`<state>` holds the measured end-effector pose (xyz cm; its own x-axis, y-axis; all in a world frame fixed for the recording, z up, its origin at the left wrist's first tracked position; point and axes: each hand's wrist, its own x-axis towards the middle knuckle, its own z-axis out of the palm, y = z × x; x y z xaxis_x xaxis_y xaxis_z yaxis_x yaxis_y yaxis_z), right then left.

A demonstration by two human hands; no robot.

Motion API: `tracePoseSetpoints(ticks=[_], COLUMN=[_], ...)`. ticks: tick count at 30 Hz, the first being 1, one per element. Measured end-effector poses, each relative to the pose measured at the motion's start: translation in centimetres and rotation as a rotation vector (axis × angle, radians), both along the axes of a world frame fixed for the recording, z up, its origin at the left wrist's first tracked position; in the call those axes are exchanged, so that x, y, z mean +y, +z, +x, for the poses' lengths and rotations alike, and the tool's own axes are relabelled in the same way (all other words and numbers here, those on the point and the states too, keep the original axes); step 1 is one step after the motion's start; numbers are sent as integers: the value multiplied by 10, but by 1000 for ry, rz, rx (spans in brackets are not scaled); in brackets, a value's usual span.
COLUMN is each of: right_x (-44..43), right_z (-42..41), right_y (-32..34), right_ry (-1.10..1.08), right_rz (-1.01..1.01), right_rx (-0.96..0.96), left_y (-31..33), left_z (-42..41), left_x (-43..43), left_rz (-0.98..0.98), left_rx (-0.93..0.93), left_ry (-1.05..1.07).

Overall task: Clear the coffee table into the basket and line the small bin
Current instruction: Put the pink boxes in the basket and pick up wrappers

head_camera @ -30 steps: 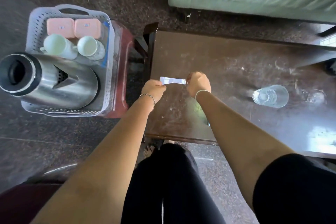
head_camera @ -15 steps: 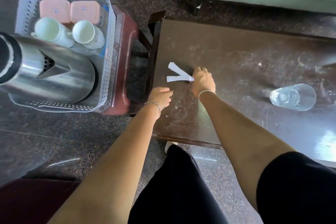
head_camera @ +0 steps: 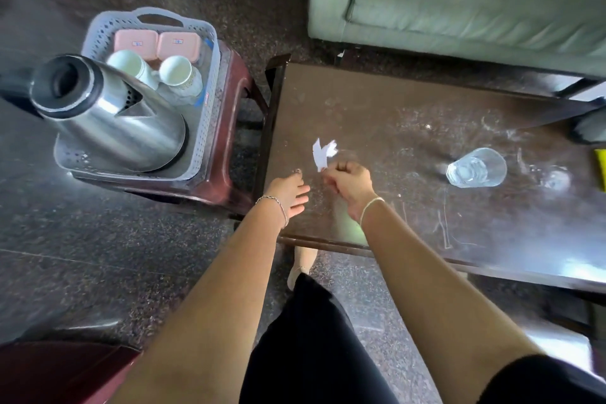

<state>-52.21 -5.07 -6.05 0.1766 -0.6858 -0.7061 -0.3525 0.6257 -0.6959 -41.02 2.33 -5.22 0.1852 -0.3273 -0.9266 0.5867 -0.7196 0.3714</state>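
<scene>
Holding kettle (head_camera: 108, 115), 2 cups (head_camera: 154, 72), 2 boxes (head_camera: 155, 43): basket (head_camera: 210, 115); right hand (head_camera: 351, 185) grip pinching paper (head_camera: 323, 152).

Grey perforated basket (head_camera: 210, 128); two pink lidded boxes (head_camera: 156, 43); pale mint cups (head_camera: 154, 70); silver steel kettle (head_camera: 108, 121); dark brown bench (head_camera: 410, 128), white-scuffed; white paper scrap (head_camera: 323, 154); green sofa (head_camera: 475, 0); clear glass (head_camera: 477, 167).

Both forearms bare, reaching fwd from bottom of frame. Left hand (head_camera: 288, 192): palm down, fingers loosely extended, nothing in grip, thin chain bracelet (head_camera: 273, 205) at wrist. Right hand (head_camera: 349, 185): curled into loose fist, thumb and fingertips pinched on sth white, pale band (head_camera: 370, 207) at wrist. Hands just beside each other, not touching. Black-clad legs and one bare foot (head_camera: 303, 264) below.
</scene>
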Motion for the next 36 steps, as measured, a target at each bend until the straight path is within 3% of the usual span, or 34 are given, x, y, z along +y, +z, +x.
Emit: tracePoseSetpoints(ticks=[4,10,13,16,18,23,30,34,36], right_x=[36,76,77,65,56,31,8,2,1], right_z=[-27,-65,-86,-115,-132,-146,-149,-147,-147], right_y=[18,13,1,-14,-27,-55,-78,-79,-78], right_ry=[-24,-15,27,280,483,827,1034,1073,954], right_rz=[135,192,17,-290,-403,-515,-628,-653,-565], right_rx=[-155,-229,20,471,631,717,804,777,713], left_y=[15,21,11,-1,-9,-27,-41,-40,-36], left_z=[-28,-61,-70,-79,-85,-99,-115,-119,-120], left_x=[9,25,37,46,49,47,32,25,20], left_rz=[-103,-198,-193,-190,-192,-161,-108,-92,-85], left_rx=[-23,-79,-93,-93,-96,-111,-110,-122,-128], left_ry=[68,160,161,128,105,71,107,148,187])
